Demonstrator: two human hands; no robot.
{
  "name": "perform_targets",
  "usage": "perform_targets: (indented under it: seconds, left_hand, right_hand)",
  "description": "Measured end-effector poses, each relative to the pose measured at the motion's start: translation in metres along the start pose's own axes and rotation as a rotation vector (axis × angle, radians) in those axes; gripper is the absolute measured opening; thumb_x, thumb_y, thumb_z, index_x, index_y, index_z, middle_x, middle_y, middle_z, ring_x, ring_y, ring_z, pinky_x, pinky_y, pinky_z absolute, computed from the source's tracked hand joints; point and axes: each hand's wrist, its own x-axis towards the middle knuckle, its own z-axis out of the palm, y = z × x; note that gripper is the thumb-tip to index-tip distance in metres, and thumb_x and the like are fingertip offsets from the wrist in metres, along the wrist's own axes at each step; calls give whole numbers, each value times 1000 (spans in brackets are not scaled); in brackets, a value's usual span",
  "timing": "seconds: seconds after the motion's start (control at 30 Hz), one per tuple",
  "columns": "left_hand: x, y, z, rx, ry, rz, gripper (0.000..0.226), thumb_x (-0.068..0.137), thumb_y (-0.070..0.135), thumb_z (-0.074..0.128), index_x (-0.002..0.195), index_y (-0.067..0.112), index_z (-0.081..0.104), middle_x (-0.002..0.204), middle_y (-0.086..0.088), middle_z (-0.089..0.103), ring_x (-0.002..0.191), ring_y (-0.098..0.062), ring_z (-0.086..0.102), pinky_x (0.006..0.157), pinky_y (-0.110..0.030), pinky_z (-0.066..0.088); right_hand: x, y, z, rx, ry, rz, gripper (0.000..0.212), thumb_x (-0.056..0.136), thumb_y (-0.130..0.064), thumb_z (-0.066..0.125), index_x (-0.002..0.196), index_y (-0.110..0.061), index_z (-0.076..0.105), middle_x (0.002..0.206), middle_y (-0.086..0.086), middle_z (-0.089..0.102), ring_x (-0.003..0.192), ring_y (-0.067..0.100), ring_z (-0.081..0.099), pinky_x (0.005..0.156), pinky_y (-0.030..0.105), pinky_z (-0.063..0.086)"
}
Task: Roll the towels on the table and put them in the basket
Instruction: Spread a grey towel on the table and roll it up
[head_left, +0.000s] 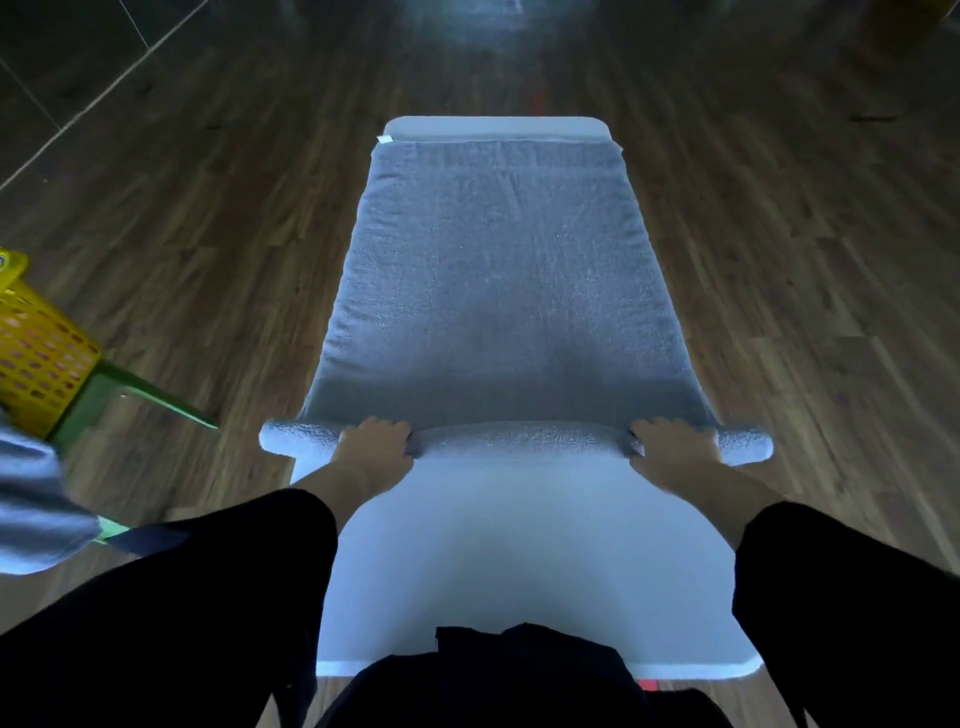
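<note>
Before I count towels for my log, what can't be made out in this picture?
Basket: head view, cut off by the left edge; contents unseen.
Grey cloth below it: cut off by the same edge, blurred; shape unclear.
Fingertips of left hand and right hand: hidden, curled round the towel roll.
Table near edge: partly hidden by dark clothing.

I read room as dim, cool bluish cast. Brightest patch: bare table at 6 o'clock, nearly washed out. Pale glare on floor at 12 o'clock. Soft shadow band across towel near end. Sleeves crushed to black, no detail. Wide-angle bend strong at edges. Basket at 9 o'clock soft, smeared. Whole frame slightly blurred.
</note>
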Motion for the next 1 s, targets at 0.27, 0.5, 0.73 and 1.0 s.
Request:
perform_targets:
  seconds: [0.27,0.5,0.73,1.0]
  left_hand:
    - [6,-17,-15,-57,209,-34,45,93,39,49,136,26,47,133,-3,50,124,-26,45,99,-41,41]
    - [2,-7,-3,79,68,11,55,92,46,55,140,23,39,142,1,45,130,-23,40,106,-41,36]
    - [7,-1,-22,131,-153,-14,38,90,48,43,111,24,63,121,-2,61,118,-24,50,96,-39,37]
    - [12,-11,-18,-121,129,14,36,101,35,39,132,24,51,132,-5,53,121,-27,48,98,-40,42]
  right_hand:
    - [14,16,-23,127,111,51,27,93,-39,45,115,-28,57,121,1,57,114,27,54,93,44,46]
    - [8,1,19,37,106,-28,55,89,-55,54,135,-26,42,134,-4,48,126,21,47,105,44,36]
    - [16,6,-1,99,-83,-55,22,83,-42,52,100,-29,54,114,-3,56,112,22,54,92,41,46]
    - [16,14,-17,259,157,124,34,92,-28,49,125,-33,55,134,-1,49,126,26,45,103,45,38]
